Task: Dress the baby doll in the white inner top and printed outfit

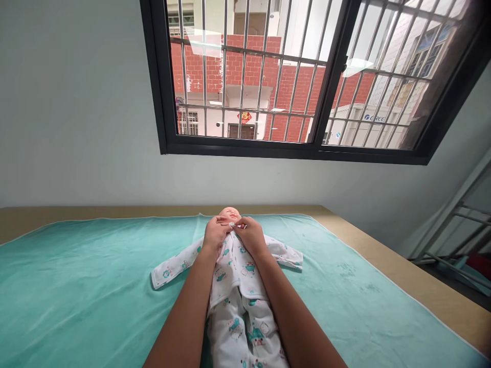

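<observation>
A baby doll [230,212] lies on its back with its head toward the wall. It is dressed in a white printed baby shirt [241,278] with long sleeves spread to both sides, and matching printed pants [257,327]. At the neck of the shirt, my left hand [216,234] pinches the collar from the left. My right hand [250,236] pinches the same collar from the right, its fingertips close to those of the left. A small white bit of the collar shows between them. Whatever fastening is there is too small to make out.
A teal cloth [95,286] covers most of the wooden table [433,286]. Behind it rises a plain wall [76,102] with a dark-framed, barred window [245,147]. A metal rack [452,225] stands beyond the table at the right.
</observation>
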A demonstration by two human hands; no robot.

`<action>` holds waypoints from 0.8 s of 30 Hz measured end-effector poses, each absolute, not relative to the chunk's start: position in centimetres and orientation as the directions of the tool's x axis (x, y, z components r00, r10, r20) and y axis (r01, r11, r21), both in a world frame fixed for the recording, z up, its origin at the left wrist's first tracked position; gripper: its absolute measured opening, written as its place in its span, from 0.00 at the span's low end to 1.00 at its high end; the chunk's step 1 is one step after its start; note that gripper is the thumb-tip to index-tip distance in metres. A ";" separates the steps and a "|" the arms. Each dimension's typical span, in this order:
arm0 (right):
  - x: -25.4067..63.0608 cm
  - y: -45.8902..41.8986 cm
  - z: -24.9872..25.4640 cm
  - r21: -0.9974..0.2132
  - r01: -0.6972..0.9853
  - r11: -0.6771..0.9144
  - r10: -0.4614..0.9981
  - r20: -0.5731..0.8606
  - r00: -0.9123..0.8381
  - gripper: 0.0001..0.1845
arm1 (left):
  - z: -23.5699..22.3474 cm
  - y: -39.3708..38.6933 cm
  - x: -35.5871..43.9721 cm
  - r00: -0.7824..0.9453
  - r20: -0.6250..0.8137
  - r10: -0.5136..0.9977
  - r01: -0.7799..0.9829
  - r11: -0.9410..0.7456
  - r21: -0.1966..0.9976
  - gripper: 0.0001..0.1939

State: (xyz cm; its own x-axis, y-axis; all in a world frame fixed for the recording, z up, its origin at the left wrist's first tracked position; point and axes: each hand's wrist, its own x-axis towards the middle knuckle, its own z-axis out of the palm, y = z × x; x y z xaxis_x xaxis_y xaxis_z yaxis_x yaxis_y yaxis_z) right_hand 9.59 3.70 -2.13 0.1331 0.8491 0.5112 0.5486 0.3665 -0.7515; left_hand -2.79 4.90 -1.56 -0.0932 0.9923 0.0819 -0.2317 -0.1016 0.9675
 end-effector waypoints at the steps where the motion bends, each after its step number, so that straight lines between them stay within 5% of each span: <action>1: 9.6 3.8 -2.2 -0.737 0.564 0.373 0.844 0.522 0.124 0.04 | -1.7 5.0 -2.8 -0.095 0.092 0.991 -0.221 -0.111 0.969 0.18; 24: 9.9 3.9 -2.4 -0.651 0.681 0.334 0.844 0.528 0.091 0.08 | -1.2 4.8 -3.0 -0.181 0.234 0.955 0.341 -0.162 0.926 0.06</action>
